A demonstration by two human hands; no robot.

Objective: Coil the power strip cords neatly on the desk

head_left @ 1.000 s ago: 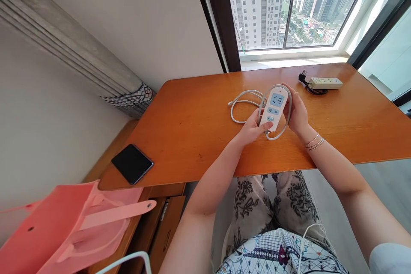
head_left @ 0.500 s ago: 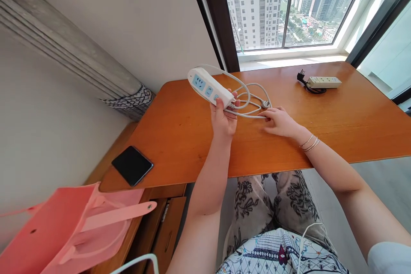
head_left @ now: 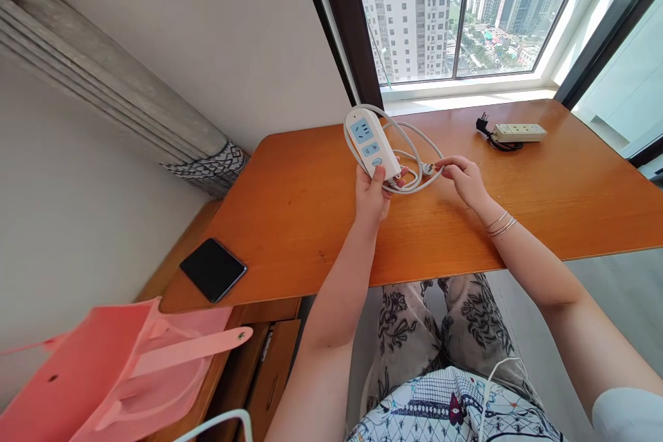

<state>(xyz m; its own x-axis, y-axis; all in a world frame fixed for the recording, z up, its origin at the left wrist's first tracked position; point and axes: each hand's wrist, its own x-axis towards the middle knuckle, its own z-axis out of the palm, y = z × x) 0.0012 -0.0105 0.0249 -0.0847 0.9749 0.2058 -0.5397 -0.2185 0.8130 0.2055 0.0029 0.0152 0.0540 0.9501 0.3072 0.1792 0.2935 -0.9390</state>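
My left hand (head_left: 373, 195) grips the lower end of a white power strip (head_left: 373, 145) with pale blue socket panels, thumb on its face. The strip is held tilted above the table. Its white cord (head_left: 414, 139) loops around the strip's far end and hangs in coils to the right. My right hand (head_left: 463, 176) pinches part of that cord between thumb and fingers. Close to those fingertips is the cord's plug (head_left: 427, 169).
A second, cream power strip (head_left: 519, 132) with a black cord and plug lies at the back right of the wooden table (head_left: 290, 221). A black phone-like device (head_left: 213, 269) rests near the left edge. Below it hangs a pink bag (head_left: 119, 366). Behind the table is a window (head_left: 414, 21).
My left hand has moved right and turned the strip more upright. My right hand has risen slightly rightward with the cord, which now loops closer around the strip.
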